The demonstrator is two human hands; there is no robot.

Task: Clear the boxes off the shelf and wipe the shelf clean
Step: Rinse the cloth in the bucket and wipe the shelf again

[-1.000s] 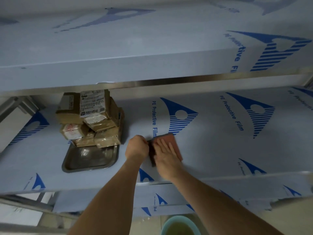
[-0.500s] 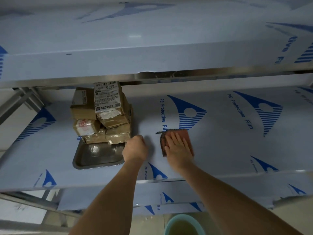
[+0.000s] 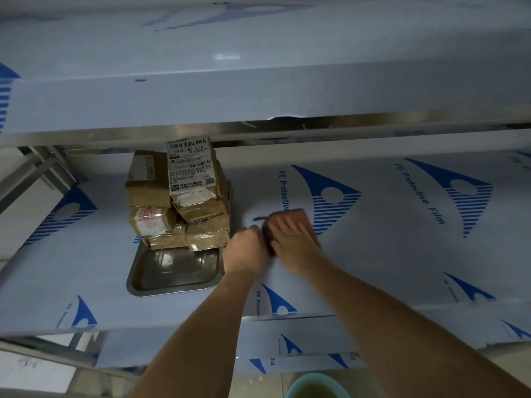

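Note:
A stack of several brown cardboard boxes (image 3: 178, 202) with shipping labels stands on the back half of a metal tray (image 3: 172, 271), at the left of the film-covered shelf (image 3: 402, 254). My right hand (image 3: 293, 242) lies flat, fingers spread, on a reddish cloth (image 3: 298, 216) pressed against the shelf just right of the tray. My left hand (image 3: 244, 249) is curled into a fist on the shelf, between the tray's right rim and the cloth's left edge. Whether it grips anything is hidden.
An upper shelf (image 3: 258, 81) overhangs closely, its steel lip just above the tallest box. A lower shelf level (image 3: 316, 340) runs beneath my arms. A teal bucket (image 3: 316, 386) with liquid sits on the floor below. Steel frame bars stand at far left.
My right hand has slid the cloth back to the left until it meets my left fist; half a second ago they were apart. The boxes and tray have stayed put.

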